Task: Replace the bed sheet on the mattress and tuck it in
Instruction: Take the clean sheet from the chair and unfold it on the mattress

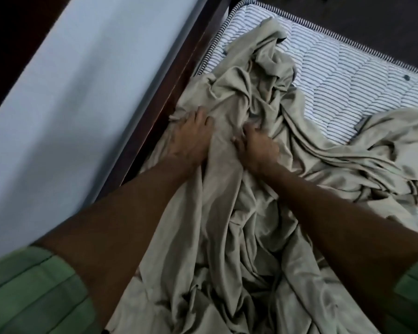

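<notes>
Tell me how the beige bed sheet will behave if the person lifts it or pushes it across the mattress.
The crumpled beige fabric bed sheet looks floppy: it lies in deep soft folds, so it would likely sag and drape when lifted. Pushed, it would probably bunch rather than slide flat, as it wrinkles around the left hand and right hand. It seems light, thin cloth over the striped quilted mattress.

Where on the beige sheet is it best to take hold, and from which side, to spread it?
Probably the free corner of the sheet at the far end: it lies loose on the bare striped mattress, unlike the bunched middle under the left hand and right hand. Come from above, pinching its edge.
</notes>
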Tool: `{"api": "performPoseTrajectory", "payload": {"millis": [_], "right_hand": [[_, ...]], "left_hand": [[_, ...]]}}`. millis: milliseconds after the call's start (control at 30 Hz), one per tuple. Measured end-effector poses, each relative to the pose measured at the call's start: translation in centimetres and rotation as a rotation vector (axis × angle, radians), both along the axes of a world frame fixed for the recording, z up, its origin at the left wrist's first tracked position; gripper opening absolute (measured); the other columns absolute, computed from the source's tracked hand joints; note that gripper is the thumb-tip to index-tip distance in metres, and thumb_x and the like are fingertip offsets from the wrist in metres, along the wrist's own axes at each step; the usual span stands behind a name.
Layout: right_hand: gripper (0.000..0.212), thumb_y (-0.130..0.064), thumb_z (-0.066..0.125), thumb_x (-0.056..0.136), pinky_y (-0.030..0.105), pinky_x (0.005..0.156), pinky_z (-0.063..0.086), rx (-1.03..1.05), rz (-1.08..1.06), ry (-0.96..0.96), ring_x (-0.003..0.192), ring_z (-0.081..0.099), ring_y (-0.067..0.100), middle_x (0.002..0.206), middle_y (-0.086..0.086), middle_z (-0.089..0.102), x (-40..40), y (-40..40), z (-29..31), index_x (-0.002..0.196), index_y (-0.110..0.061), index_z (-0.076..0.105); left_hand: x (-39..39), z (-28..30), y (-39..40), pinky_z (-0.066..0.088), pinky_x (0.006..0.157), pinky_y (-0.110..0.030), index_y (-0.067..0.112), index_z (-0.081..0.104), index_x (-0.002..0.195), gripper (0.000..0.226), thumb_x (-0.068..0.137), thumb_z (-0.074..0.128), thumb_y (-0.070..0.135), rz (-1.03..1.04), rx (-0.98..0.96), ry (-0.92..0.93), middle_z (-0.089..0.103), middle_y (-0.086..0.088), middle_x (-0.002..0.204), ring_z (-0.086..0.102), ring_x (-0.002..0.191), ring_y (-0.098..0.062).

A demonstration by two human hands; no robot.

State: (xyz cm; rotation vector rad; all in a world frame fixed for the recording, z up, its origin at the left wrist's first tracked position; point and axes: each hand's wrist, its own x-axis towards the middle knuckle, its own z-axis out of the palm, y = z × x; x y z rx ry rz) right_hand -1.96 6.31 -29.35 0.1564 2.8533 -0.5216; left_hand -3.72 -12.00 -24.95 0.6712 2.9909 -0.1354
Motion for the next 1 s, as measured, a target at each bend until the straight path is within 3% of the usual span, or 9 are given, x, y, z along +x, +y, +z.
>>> {"api": "performPoseTrajectory", "payload": {"millis": [167,300,433,533,600,667,767,867,1000], "right_hand": [[0.026,-0.030,0.055,0.091,0.049,0.084,0.046,-0.120,-0.225,0.538,0.101,0.055,0.038,0.109,0.018,0.057,-5.3,4.2,2.3,0.103,-0.007,0.056],[0.076,-0.044,0.070,0.080,0.045,0.094,0.048,-0.177,-0.440,0.008,0.122,0.058,0.040,0.134,0.019,0.056,-11.2,7.5,2.0,0.140,-0.008,0.041],[0.068,-0.055,0.064,0.088,0.039,0.095,0.049,0.030,-0.054,-0.280,0.126,0.059,0.038,0.138,0.021,0.061,-14.3,9.1,1.5,0.138,-0.009,0.057],[0.051,-0.042,0.061,0.094,0.036,0.085,0.048,0.105,-0.062,-0.247,0.122,0.061,0.039,0.131,0.023,0.064,-18.1,10.9,3.3,0.127,-0.004,0.064],[0.046,-0.039,0.058,0.093,0.039,0.088,0.050,0.030,-0.285,-0.057,0.121,0.062,0.040,0.128,0.022,0.066,-20.9,12.7,5.3,0.122,-0.004,0.065],[0.044,-0.036,0.052,0.096,0.039,0.094,0.049,-0.123,-0.469,0.157,0.123,0.061,0.038,0.129,0.017,0.066,-22.7,13.4,7.2,0.129,-0.009,0.061],[0.061,-0.021,0.050,0.091,0.039,0.099,0.045,-0.307,-0.515,0.266,0.125,0.058,0.035,0.135,0.016,0.061,-22.9,11.8,7.1,0.150,-0.015,0.035],[0.082,-0.025,0.070,0.080,0.047,0.106,0.043,0.043,-0.352,0.263,0.130,0.049,0.037,0.143,0.017,0.049,-20.4,10.2,4.8,0.151,-0.009,0.032],[0.055,-0.044,0.065,0.088,0.051,0.099,0.046,0.126,0.117,0.108,0.123,0.048,0.042,0.134,0.018,0.050,-18.6,8.7,1.3,0.132,-0.013,0.053]], "left_hand": [[-4.7,-0.3,4.4,0.055,0.079,-0.047,0.012,0.056,0.117,0.029,0.088,0.057,0.013,-0.047,0.291,-0.077,0.054,-0.016,0.122,0.061,0.102,-0.036],[-9.1,1.0,8.3,0.053,0.085,-0.051,0.017,0.043,0.138,0.044,0.096,0.050,0.024,0.103,0.317,-0.088,0.060,-0.015,0.124,0.063,0.111,-0.040],[-12.9,1.2,10.1,0.048,0.097,-0.050,0.014,0.025,0.153,0.076,0.092,0.063,0.039,0.381,0.249,-0.308,0.060,-0.018,0.134,0.059,0.124,-0.040],[-14.8,0.5,9.6,0.048,0.102,-0.044,0.006,0.047,0.141,0.068,0.088,0.070,0.041,0.493,0.233,-0.399,0.057,-0.017,0.142,0.056,0.132,-0.036],[-15.6,0.2,9.7,0.051,0.099,-0.042,0.005,0.058,0.132,0.052,0.092,0.064,0.037,0.530,0.309,-0.318,0.061,-0.018,0.136,0.059,0.129,-0.037],[-16.4,0.6,10.0,0.050,0.099,-0.043,0.007,0.050,0.139,0.049,0.095,0.057,0.029,0.603,0.458,-0.215,0.060,-0.018,0.137,0.058,0.129,-0.038],[-17.1,1.4,10.5,0.045,0.102,-0.047,0.020,0.014,0.160,0.091,0.086,0.067,0.021,0.592,0.545,-0.237,0.043,-0.021,0.149,0.050,0.133,-0.039],[-17.3,1.2,10.4,0.047,0.101,-0.050,0.024,0.001,0.162,0.118,0.077,0.084,0.030,0.524,0.286,-0.273,0.031,-0.023,0.153,0.045,0.135,-0.041],[-17.6,0.2,9.6,0.049,0.099,-0.048,0.012,0.022,0.157,0.093,0.085,0.077,0.032,0.432,0.035,-0.248,0.044,-0.020,0.150,0.050,0.135,-0.037]]}}
